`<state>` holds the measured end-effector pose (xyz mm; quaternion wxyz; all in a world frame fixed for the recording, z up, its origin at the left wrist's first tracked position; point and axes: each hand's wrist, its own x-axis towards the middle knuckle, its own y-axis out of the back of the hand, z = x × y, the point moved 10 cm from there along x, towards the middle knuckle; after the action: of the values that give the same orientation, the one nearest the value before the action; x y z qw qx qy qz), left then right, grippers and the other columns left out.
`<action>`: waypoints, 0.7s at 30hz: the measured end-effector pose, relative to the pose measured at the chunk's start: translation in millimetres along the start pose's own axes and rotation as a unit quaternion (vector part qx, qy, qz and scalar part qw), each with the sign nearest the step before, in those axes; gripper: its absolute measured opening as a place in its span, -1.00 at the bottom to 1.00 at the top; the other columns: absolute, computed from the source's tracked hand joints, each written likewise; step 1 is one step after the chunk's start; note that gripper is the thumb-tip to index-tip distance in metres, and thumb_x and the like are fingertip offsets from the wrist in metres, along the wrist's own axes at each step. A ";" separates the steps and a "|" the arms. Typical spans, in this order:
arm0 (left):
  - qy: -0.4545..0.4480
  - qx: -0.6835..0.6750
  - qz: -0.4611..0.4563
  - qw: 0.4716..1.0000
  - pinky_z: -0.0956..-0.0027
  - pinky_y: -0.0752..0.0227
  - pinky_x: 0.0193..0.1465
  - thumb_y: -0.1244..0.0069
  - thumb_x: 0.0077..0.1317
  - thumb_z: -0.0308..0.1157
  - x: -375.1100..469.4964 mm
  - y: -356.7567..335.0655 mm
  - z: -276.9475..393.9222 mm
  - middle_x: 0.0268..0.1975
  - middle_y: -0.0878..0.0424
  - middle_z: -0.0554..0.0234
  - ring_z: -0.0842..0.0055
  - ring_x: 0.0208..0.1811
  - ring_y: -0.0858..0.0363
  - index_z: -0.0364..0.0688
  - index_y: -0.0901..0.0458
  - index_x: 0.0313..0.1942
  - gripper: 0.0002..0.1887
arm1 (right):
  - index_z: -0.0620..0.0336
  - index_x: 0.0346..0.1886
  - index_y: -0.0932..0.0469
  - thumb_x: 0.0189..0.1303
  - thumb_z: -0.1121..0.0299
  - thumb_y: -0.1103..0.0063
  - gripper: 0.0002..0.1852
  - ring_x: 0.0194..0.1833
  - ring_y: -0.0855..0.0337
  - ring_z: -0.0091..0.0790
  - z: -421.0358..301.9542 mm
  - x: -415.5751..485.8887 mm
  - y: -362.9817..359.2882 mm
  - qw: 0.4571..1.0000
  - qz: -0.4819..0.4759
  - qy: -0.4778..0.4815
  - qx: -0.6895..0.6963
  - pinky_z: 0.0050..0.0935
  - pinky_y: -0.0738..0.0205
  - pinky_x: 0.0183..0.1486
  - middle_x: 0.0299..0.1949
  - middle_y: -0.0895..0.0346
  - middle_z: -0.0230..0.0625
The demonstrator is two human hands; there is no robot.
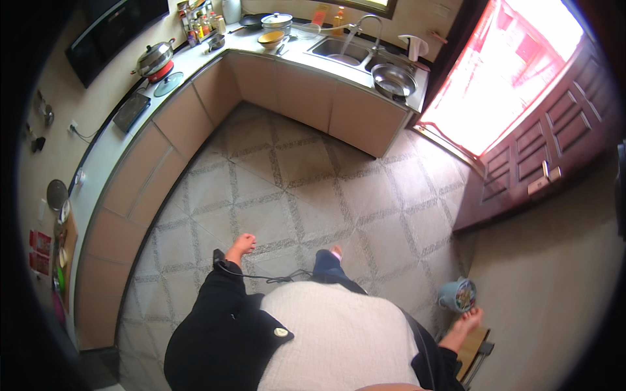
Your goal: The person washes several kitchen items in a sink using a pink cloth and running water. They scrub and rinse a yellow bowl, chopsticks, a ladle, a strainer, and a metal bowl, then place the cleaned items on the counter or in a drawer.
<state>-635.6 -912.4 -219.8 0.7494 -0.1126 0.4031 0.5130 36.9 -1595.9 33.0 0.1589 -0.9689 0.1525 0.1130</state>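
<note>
My left hand [244,243] hangs above the tiled floor, in front of my body, its fingers loosely curled and nothing seen in it. A dark device with a cable [274,279] is strapped at that wrist. My right hand [469,319] hangs out to the right, fingers half bent, with no object visible in it. Nearest to it is a light blue bucket [447,299] with mixed scraps inside; the hand overlaps its lower edge in the picture, and I cannot tell whether they touch. Below that forearm shows part of a wooden board on a metal frame [473,348].
Ahead, water runs from a faucet [374,22] into the steel sink [320,48]. A steel pan [393,80] rests at the counter's right end. Left along the counter stand a lidded pot [155,57] and a glass lid [168,84]. A wooden door [543,132] stands open on the right.
</note>
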 end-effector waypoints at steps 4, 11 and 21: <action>0.046 -0.125 0.086 0.987 0.24 -0.52 -0.33 0.09 0.33 -0.22 -5.6 51.4 10.2 -0.23 -0.60 0.28 0.44 -0.33 -0.58 -0.13 -0.48 -0.07 -0.75 | 0.11 -0.34 -0.46 0.25 0.33 -0.09 -0.90 -0.63 -0.10 -0.68 131.8 3.0 -304.7 0.962 -0.183 -0.191 -0.068 -0.66 0.02 -0.66 -0.62 -0.17 -0.56; 0.160 -0.276 0.216 0.923 0.24 -0.53 -0.07 0.05 0.31 -0.21 -41.2 91.7 -0.8 -0.15 -0.64 0.23 0.38 -0.19 -0.63 -0.26 -0.56 -0.11 -0.69 | 0.03 -0.43 -0.52 0.22 0.29 -0.13 -0.88 -0.58 -0.30 -0.73 249.1 -213.5 -742.7 0.773 -0.568 -0.192 -0.206 -0.73 -0.16 -0.53 -0.58 -0.39 -0.58; 0.164 -0.244 0.122 0.948 0.36 -0.47 -0.34 0.08 0.31 -0.25 176.5 132.7 138.9 -0.37 -0.56 0.30 0.45 -0.38 -0.55 -0.17 -0.52 -0.30 -0.82 | 0.17 -0.21 -0.54 0.35 0.25 -0.02 -0.80 -0.48 -0.38 -0.73 397.0 -361.1 -1027.2 0.638 -0.676 -0.190 -0.315 -0.76 -0.29 -0.44 -0.46 -0.46 -0.52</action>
<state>-655.6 -652.3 -224.1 0.5542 -0.3251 0.3935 0.6575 -25.5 -438.7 43.6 -0.0983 -0.7502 -0.6236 0.1968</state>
